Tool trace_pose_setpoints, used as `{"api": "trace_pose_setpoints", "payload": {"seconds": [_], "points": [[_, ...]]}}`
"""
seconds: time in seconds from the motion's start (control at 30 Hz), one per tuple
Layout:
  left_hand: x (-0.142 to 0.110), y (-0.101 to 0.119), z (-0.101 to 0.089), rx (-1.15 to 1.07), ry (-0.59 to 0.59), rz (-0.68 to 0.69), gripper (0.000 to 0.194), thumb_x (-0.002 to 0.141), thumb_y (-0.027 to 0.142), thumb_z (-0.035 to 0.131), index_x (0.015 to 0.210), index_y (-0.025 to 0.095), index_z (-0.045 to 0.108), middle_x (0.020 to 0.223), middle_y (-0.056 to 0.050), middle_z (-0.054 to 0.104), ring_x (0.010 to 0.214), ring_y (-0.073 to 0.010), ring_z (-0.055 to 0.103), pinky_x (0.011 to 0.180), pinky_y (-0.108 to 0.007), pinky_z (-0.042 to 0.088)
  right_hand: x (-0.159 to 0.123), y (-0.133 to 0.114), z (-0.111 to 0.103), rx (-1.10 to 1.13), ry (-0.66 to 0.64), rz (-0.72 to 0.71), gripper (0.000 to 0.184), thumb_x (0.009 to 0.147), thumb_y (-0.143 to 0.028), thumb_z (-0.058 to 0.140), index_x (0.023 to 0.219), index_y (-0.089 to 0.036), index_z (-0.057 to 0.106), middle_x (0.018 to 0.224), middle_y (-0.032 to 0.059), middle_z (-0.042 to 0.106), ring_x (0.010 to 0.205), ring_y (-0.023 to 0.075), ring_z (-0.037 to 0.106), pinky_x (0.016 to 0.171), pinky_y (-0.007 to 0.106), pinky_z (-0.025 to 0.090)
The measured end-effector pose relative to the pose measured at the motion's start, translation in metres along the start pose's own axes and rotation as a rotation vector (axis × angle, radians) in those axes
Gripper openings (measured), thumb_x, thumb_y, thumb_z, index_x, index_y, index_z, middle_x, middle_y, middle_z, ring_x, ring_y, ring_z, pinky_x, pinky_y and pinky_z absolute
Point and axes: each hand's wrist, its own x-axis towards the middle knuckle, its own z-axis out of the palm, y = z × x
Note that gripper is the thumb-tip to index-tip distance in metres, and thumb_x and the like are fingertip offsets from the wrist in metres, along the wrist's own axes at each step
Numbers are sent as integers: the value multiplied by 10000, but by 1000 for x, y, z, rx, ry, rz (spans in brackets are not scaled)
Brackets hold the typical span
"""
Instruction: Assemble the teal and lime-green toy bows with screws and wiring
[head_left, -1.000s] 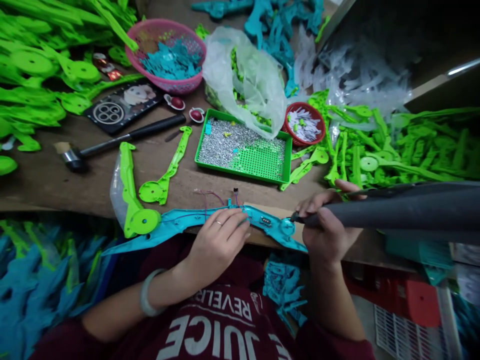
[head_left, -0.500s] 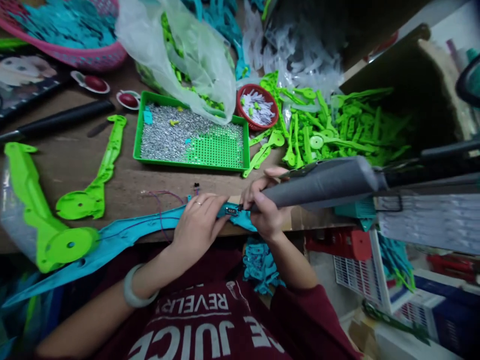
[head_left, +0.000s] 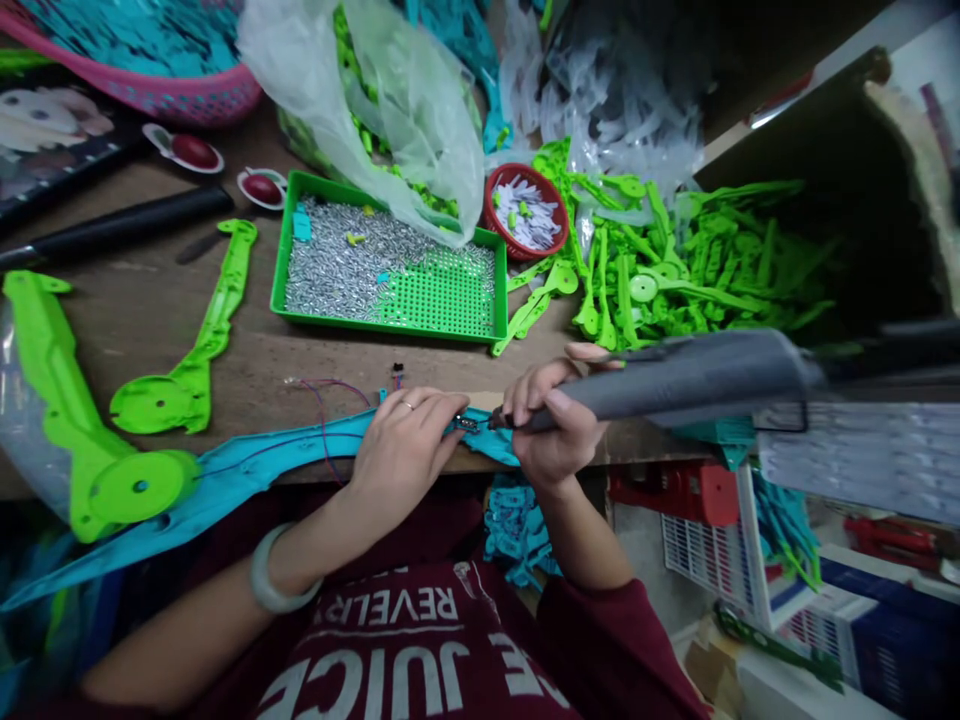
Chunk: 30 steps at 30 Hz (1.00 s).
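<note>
A long teal plastic toy piece (head_left: 255, 470) lies along the near edge of the wooden table (head_left: 300, 350), with thin red and purple wires (head_left: 322, 395) on it. My left hand (head_left: 401, 445) presses down on this piece, fingers closed over it near a small circuit part (head_left: 466, 424). My right hand (head_left: 551, 420) grips a grey powered screwdriver (head_left: 675, 378), its tip at that small part, right beside my left fingers.
A green tray (head_left: 390, 270) of small silver screws sits behind my hands. A red bowl (head_left: 526, 212), a clear bag (head_left: 390, 90), a pink basket (head_left: 150, 80), a hammer (head_left: 112, 232) and heaps of green parts (head_left: 675, 270) crowd the table. Green pieces (head_left: 90, 430) lie left.
My right hand and the screwdriver have shifted left along the teal piece, from its round end to the small part by my left fingers. The view swung to the right.
</note>
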Motion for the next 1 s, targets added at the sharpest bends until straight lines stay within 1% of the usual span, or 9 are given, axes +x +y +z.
{"api": "trace_pose_setpoints", "payload": {"seconds": [0.1,0.27,0.37,0.47,0.6,0.73,0.83,1.0], "points": [[1,0,0,6,3,25,227,933,190,625,1159,168,622,1076,-88,712,1034,-272,644,927,-432,472,-3,0,-2,-47,-14,-90,301,761,-234,620,1043,-287,530,580,-100,491,381,94,449,408,250,417],[3,1,-2,17,-33,14,214,914,175,652,1125,175,621,1056,-66,707,1024,-280,631,913,-438,472,-13,15,-6,-37,-55,-76,323,774,-149,603,1055,-279,514,609,-103,519,415,90,487,444,245,451],[2,2,-1,13,-44,17,211,912,171,655,1119,179,620,1058,-60,702,1027,-274,626,920,-435,467,-14,16,-6,-53,-10,-72,340,758,-172,596,1067,-278,506,590,-109,508,397,90,466,426,241,442],[2,1,-1,14,-47,21,221,914,168,652,1131,183,614,1062,-57,698,1028,-271,625,918,-431,463,-12,9,-6,-80,39,-79,332,754,-205,587,1064,-280,496,577,-111,492,383,93,454,415,242,431],[3,2,-1,36,-50,25,207,919,175,645,1123,182,609,1037,-56,692,1009,-269,617,909,-426,457,-13,7,-2,-74,21,-87,334,763,-229,598,1073,-289,489,587,-111,494,384,93,455,416,245,431],[5,3,-3,62,-92,55,114,929,150,608,1035,190,624,975,-44,675,969,-264,594,890,-424,449,-16,13,1,-78,14,-77,339,754,-219,604,1066,-290,495,576,-116,505,389,99,461,427,248,435],[5,0,-2,26,-111,81,104,936,147,596,1017,191,643,979,-43,664,958,-259,580,874,-420,448,-16,16,1,-48,75,-58,346,719,-206,570,1048,-279,495,556,-116,495,377,105,440,410,250,416],[4,-6,1,-36,-80,83,111,944,154,598,1031,183,661,974,-44,663,951,-246,571,852,-402,445,-7,10,2,69,239,-16,325,677,-238,515,1000,-260,489,535,-119,456,340,85,367,379,225,369]]}}
